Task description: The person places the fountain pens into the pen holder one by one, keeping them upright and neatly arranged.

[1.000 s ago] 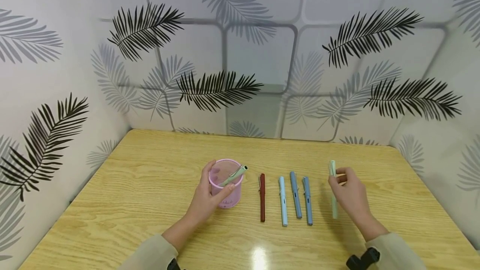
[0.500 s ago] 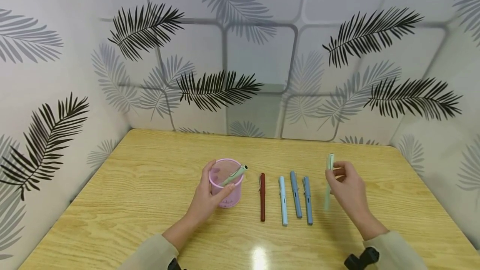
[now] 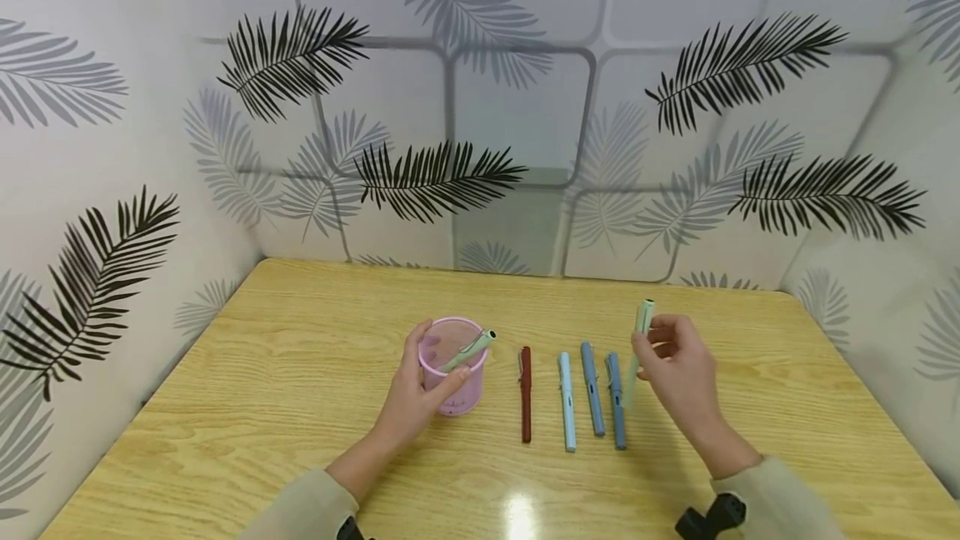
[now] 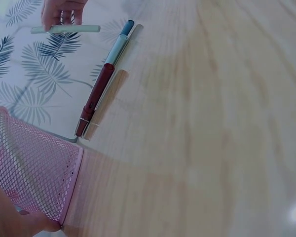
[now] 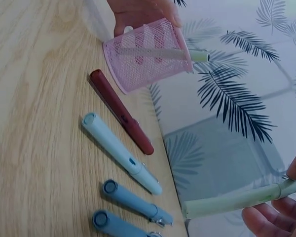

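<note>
Cup (image 3: pixel 463 397) holds seemingly one pen (image 3: pixel 471 350), right hand (image 3: pixel 681 367) another (image 3: pixel 642 319), with four (image 3: pixel 526 397) between

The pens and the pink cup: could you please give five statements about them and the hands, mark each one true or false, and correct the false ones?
1. The left hand holds the pink mesh cup. True.
2. The right hand holds nothing. False: it pinches a pale green pen.
3. The dark red pen lies on the table. True.
4. The cup has no pen inside. False: a second green pen leans in it.
5. The light blue pen lies between the dark red pen and two darker blue pens. True.
</note>
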{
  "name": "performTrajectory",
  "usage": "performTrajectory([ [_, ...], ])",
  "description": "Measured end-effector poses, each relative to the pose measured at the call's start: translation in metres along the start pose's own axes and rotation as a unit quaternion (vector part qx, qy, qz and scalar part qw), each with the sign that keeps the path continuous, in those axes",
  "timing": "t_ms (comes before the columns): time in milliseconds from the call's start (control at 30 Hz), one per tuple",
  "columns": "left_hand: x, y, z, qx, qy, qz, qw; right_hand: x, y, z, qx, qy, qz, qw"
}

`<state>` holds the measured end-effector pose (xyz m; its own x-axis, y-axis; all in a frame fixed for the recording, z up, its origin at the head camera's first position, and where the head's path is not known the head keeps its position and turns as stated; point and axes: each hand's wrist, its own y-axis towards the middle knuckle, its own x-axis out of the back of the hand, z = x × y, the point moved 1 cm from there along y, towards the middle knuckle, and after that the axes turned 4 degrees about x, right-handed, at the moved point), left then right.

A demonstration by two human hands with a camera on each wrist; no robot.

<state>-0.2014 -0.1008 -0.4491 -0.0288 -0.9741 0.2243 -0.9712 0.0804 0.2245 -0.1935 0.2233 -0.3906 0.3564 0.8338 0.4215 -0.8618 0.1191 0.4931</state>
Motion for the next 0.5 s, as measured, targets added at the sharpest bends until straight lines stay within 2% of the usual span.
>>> performTrajectory([
  [167, 0.000, 0.000, 0.001, -0.004, -0.003, 0.001, 1.0000, -0.010, 0.000, 0.010, 0.017, 0.034, -0.003, 0.9993],
  [367, 0.000, 0.000, 0.002, -0.005, -0.004, 0.001, 1.0000, -0.017, -0.002, 0.043, 0.047, 0.058, -0.008, 0.9972],
  [500, 0.000, 0.000, 0.002, -0.002, -0.001, -0.001, 1.0000, -0.025, 0.001, 0.043, 0.064, 0.074, -0.005, 0.9952],
])
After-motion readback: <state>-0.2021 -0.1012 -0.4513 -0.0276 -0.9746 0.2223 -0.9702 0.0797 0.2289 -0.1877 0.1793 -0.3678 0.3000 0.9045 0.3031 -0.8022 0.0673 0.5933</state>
